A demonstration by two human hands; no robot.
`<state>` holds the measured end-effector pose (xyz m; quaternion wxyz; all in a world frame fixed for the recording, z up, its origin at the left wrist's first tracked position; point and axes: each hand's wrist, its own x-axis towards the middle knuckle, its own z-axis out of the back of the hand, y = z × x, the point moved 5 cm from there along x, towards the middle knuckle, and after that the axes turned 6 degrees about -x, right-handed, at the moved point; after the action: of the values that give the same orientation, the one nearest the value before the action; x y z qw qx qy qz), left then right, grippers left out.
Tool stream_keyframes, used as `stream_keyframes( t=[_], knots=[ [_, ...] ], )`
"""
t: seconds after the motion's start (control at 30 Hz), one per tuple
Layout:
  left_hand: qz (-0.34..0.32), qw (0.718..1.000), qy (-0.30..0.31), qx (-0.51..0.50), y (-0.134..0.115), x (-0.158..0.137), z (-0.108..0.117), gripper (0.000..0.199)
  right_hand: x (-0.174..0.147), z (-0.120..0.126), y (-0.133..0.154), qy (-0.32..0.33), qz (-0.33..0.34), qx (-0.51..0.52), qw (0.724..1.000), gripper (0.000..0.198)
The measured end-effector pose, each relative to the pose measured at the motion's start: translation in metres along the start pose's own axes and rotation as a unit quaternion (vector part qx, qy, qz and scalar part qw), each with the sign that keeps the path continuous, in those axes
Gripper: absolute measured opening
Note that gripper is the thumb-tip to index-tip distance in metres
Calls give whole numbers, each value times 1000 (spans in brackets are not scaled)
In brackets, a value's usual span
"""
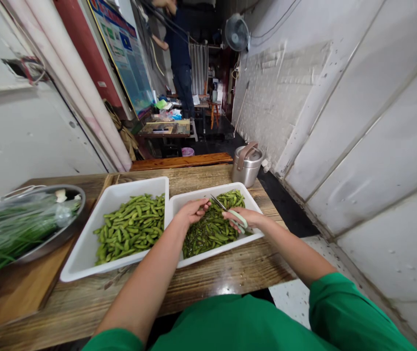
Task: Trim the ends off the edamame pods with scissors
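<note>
My right hand [244,219] grips a pair of scissors [238,217] with pale green handles, the blades pointing up and to the left. Just left of the blade tips is my left hand [195,210], its fingers curled together; whatever they may hold is too small to make out. Both hands are over a white plastic tray [179,264] of green soybean pods [208,238], with many small dark bits among them. On the left, a second white tray [80,261] holds plumper, cleaner-looking pods [131,225].
A metal bowl [78,217] with bagged green stalks [18,239] rests on a wooden board [21,292] at left. Behind the right tray stands a lidded steel pot [248,168]. Farther back, a person [179,53] stands with arms raised near a wall fan [236,33].
</note>
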<state>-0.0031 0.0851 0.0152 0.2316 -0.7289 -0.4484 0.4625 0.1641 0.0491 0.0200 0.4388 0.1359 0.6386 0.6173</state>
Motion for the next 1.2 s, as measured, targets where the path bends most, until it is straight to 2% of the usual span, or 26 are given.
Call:
stream_keyframes(
  t=[0.07, 0.2, 0.5, 0.9, 1.07, 1.2],
  knots=[
    [10, 1000, 4, -17, 0, -1, -1, 1, 1, -3, 0, 22, -11, 31, 999, 40],
    [10, 1000, 2, -21, 4, 0, -4, 7, 1, -5, 2, 43, 1, 53, 998, 41],
    [-27, 1000, 11, -7, 12, 2, -14, 12, 0, -2, 2, -6, 8, 33, 999, 40],
    [-43, 999, 9, 16, 14, 3, -17, 4, -2, 3, 3, -37, 36, -23, 998, 41],
    [-52, 994, -72, -59, 3, 2, -3, 9, 1, 8, 1, -52, 45, -18, 997, 40],
    [-1, 989, -43, -138, -2, 1, 2, 19, 5, 11, -2, -65, 48, -6, 997, 39]
  ],
)
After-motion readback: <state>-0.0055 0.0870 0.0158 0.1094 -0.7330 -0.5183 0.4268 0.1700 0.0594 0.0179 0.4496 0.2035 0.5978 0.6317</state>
